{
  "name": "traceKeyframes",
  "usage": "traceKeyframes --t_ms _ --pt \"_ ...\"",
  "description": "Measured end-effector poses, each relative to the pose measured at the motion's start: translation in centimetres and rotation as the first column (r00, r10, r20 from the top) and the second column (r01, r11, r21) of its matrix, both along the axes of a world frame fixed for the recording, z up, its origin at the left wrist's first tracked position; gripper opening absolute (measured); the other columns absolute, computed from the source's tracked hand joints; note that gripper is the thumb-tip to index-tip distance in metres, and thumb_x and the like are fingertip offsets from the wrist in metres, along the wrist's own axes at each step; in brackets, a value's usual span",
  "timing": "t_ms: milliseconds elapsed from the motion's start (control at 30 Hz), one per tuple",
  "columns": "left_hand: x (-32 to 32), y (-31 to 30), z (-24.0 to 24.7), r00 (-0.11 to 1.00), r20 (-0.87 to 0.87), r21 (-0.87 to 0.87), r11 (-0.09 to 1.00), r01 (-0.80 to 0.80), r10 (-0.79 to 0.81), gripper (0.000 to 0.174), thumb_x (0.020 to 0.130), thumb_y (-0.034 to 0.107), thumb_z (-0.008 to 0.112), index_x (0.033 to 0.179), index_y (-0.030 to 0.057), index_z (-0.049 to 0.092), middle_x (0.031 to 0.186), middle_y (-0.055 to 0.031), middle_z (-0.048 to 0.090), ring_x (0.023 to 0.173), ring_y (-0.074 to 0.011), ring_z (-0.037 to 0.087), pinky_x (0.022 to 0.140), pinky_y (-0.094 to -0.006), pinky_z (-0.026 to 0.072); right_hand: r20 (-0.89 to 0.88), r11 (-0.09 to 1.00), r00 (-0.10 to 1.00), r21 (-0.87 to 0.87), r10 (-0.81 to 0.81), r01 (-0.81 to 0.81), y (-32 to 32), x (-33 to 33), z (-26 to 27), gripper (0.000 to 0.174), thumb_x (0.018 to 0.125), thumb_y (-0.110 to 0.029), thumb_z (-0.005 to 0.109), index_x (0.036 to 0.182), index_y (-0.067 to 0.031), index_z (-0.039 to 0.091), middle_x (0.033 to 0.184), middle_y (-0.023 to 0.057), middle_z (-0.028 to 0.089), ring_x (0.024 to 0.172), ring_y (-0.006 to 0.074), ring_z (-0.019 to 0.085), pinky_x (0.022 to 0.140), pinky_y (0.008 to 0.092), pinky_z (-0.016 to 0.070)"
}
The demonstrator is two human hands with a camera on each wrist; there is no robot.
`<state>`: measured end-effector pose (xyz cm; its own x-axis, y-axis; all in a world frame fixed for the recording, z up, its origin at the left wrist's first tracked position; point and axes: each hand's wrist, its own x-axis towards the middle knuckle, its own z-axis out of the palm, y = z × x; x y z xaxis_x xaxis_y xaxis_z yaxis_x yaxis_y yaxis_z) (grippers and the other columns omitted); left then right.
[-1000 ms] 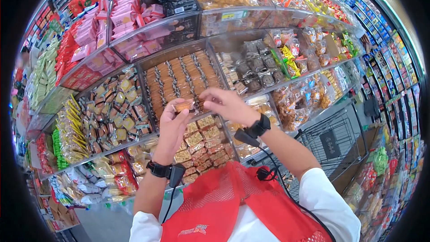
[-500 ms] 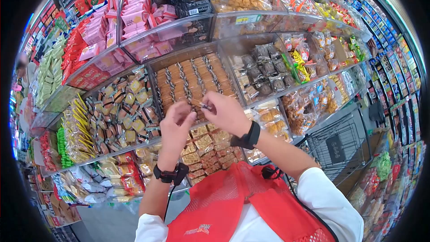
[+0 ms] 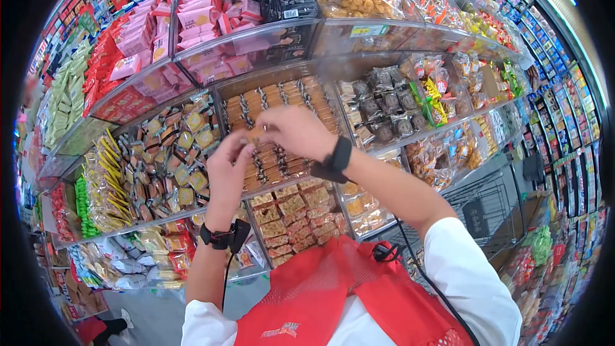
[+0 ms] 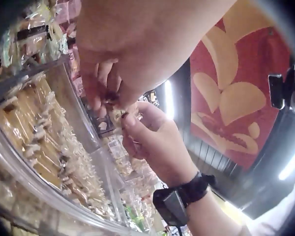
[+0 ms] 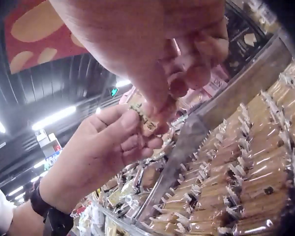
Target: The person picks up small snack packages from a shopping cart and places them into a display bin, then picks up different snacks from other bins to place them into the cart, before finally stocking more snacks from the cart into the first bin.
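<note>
In the head view both hands meet over a bin of long brown wrapped snack sticks [image 3: 314,102]. Between their fingertips is a small orange-brown wrapped snack [image 5: 148,127], its clear wrapper crimped at one end; the fingers cover much of it. My left hand [image 3: 224,161] pinches it between thumb and fingers from the lower left. From the other side, the thumb and fingertips of my right hand [image 3: 300,131] pinch it too. In the right wrist view the left thumb lies along the wrapper's crimped end.
Left of the stick bin, a compartment holds small wrapped cakes [image 3: 176,147]. Nut-topped squares [image 3: 298,214] fill the bin nearest the body. Dark round wrapped biscuits [image 3: 387,102] lie to the right. Above runs a raised clear shelf wall [image 3: 250,45]; a shopping cart [image 3: 480,211] stands at the right.
One second ago the left hand held a small wrapped snack and the right hand was apart from it. Now both hands are together on it, farther left over the stick bin.
</note>
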<state>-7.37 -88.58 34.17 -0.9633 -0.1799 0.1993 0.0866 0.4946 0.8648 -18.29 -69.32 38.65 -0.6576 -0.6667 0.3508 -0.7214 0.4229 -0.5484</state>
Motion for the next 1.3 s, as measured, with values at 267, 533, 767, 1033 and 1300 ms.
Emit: traceKeyframes --t_ms 267,533,767,1033,1300 --pt "3.6 2.1 -3.7 0.974 -0.041 -0.667 0.731 0.14 -0.223 0.07 0.09 0.035 0.077 0.142 -0.0035 0.053 0.16 -0.0285 0.038 0.152 -0.0458 0.032 0.125 -0.0553 0.0271 -0.047 0.945 0.956 0.147 -0.289 0.293 -9.3 -9.8 -5.3 0.019 0.097 -0.019 0.066 0.104 -0.0028 0.072 0.095 0.0244 0.073 0.094 0.044 0.071 0.083 0.0547 0.0554" --pt "3.2 2.0 -4.9 0.976 -0.058 -0.678 0.726 0.115 -0.209 0.072 0.089 0.044 0.072 0.141 -0.0032 0.055 0.16 -0.0296 0.039 0.15 -0.0429 0.038 0.124 -0.0524 0.0287 -0.047 0.902 0.924 0.201 -0.38 0.381 -13.4 -10.6 -7.5 0.027 0.097 -0.022 0.066 0.111 0.0004 0.061 0.092 0.0276 0.073 0.09 0.0469 0.073 0.076 0.0575 0.0577" --pt "2.9 2.3 -5.5 0.978 -0.087 -0.669 0.738 0.082 -0.188 0.069 0.093 0.048 0.067 0.138 -0.0031 0.057 0.16 -0.0291 0.04 0.146 -0.0428 0.043 0.123 -0.0521 0.0306 -0.142 0.92 0.948 0.239 -0.285 0.312 -13.4 -10.3 -7.2 0.021 0.095 -0.016 0.063 0.108 -0.0006 0.063 0.09 0.0253 0.073 0.088 0.0454 0.073 0.075 0.0557 0.0586" --pt "3.1 2.4 -5.1 0.978 -0.091 -0.688 0.722 0.075 -0.188 0.067 0.095 0.049 0.064 0.137 -0.0032 0.058 0.16 -0.029 0.041 0.145 -0.0425 0.043 0.122 -0.0524 0.0315 0.056 0.986 0.985 0.047 -0.162 0.16 -12.3 -10.4 -7.6 0.023 0.087 -0.003 0.059 0.108 -0.0062 0.068 0.106 0.0212 0.073 0.105 0.0417 0.068 0.091 0.0509 0.0545" --pt "3.5 3.1 -4.8 0.978 -0.108 -0.728 0.684 0.045 -0.179 0.063 0.093 0.043 0.067 0.136 -0.0021 0.059 0.159 -0.0281 0.041 0.144 -0.0416 0.044 0.122 -0.0511 0.0317 0.17 0.956 0.945 0.139 -0.279 0.258 -9.6 -10.1 -7.1 0.031 0.087 -0.006 0.062 0.116 -0.0016 0.071 0.127 0.0243 0.068 0.117 0.0426 0.066 0.099 0.0517 0.0536"
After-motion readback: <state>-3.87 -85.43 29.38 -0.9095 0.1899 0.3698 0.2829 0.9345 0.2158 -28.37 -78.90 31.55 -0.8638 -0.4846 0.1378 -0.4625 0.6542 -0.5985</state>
